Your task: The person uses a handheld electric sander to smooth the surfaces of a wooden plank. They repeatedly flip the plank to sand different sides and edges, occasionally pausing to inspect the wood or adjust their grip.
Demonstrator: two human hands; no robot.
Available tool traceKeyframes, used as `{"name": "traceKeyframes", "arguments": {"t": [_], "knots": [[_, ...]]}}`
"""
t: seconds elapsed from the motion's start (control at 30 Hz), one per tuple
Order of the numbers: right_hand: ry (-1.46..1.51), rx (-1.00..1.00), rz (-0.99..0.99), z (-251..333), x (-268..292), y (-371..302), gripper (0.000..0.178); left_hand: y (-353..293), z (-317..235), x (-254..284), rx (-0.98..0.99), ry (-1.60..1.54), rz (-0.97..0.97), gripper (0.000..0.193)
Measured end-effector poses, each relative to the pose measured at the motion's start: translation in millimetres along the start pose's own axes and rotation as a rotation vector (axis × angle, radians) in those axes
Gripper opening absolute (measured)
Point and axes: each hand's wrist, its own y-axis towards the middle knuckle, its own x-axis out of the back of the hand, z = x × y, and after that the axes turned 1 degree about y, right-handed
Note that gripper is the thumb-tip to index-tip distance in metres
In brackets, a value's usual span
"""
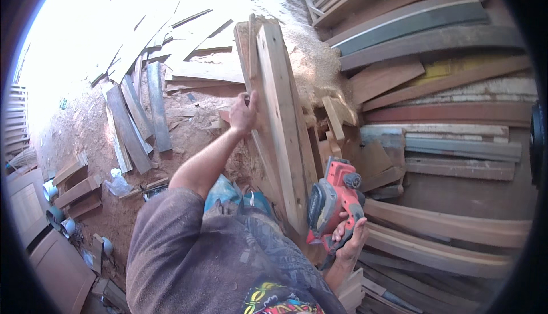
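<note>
My right hand (348, 237) grips the rear handle of a red and black electric hand planer (341, 194), held tilted to the right of the workbench. A long pale wooden beam (279, 108) lies lengthwise on the bench in front of me, dark spots along its side. My left hand (244, 114) is at the bench's left side, fingers curled around a small dark thing that I cannot make out. Just beyond those fingers a thin wooden strip (252, 45) lies along the bench top (242, 34), left of the beam.
Stacked boards (445, 165) fill the right side. Wood offcuts (334, 117) stand beside the bench. Loose planks (131, 108) lie on the dusty floor at left, with sawdust (317, 63) past the bench. Blue-white pipe pieces (68, 226) and panels (63, 268) are at lower left.
</note>
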Motion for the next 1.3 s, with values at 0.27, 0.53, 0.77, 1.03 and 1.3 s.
{"name": "traceKeyframes", "arguments": {"t": [0.27, 0.53, 0.77, 1.03, 1.3], "knots": [[0.213, -0.035, -0.164, -87.9, 95.6, -67.1, 0.070, -72.9, 71.5, -3.4, -0.647, 0.235, -0.195, 0.092], [0.224, -0.124, -0.068, -122.3, 150.0, -83.6, 0.058, -325.2, 71.1, -54.0, -0.472, 0.400, 0.488, 0.161], [0.215, -0.174, -0.002, -141.4, 161.1, -87.0, 0.056, -328.5, 74.2, -89.1, -0.431, 0.325, 0.228, 0.150], [0.145, -0.151, 0.091, -148.4, 166.3, -81.4, 0.054, -334.2, 79.9, -92.8, -0.412, 0.256, 0.175, 0.138], [0.135, -0.129, 0.127, -146.1, 164.6, -71.1, 0.051, -346.3, 55.5, -48.8, -0.354, -0.266, 0.370, 0.138]]}}
